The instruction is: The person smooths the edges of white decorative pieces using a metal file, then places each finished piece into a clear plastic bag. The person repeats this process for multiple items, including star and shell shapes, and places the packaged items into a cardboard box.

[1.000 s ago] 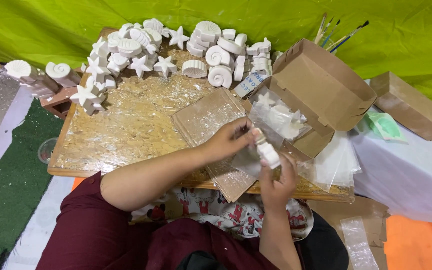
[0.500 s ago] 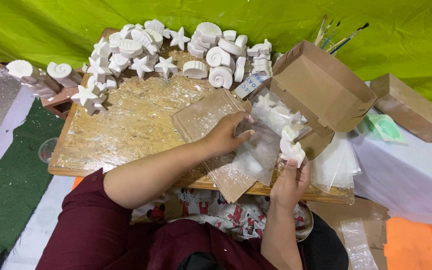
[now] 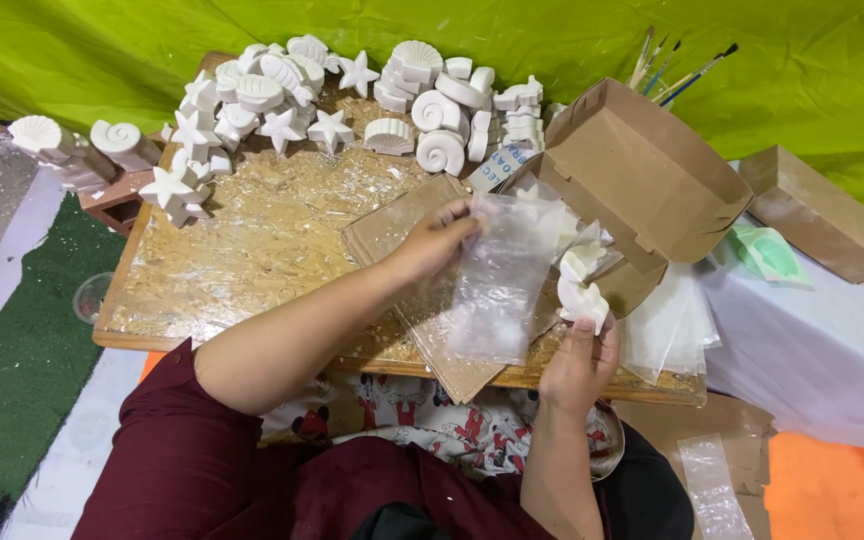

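L hand (image 3: 439, 238) pinches top edge of clear plastic bag (image 3: 500, 282), fingers closed on it, bag hanging over cardboard sheet (image 3: 422, 300) on wooden board (image 3: 252, 250); R hand (image 3: 577, 365) grips white plaster figure (image 3: 582, 290) w/ fingertips, just beside bag, in front of open cardboard box (image 3: 642, 170); white shell & star casts (image 3: 352, 90) piled at far edge.

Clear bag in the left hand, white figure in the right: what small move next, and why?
Probably bring the white figure to the mouth of the clear bag. The left hand pinches the bag's top edge, so it hangs limp, while the right hand holds the figure just beside it, outside.
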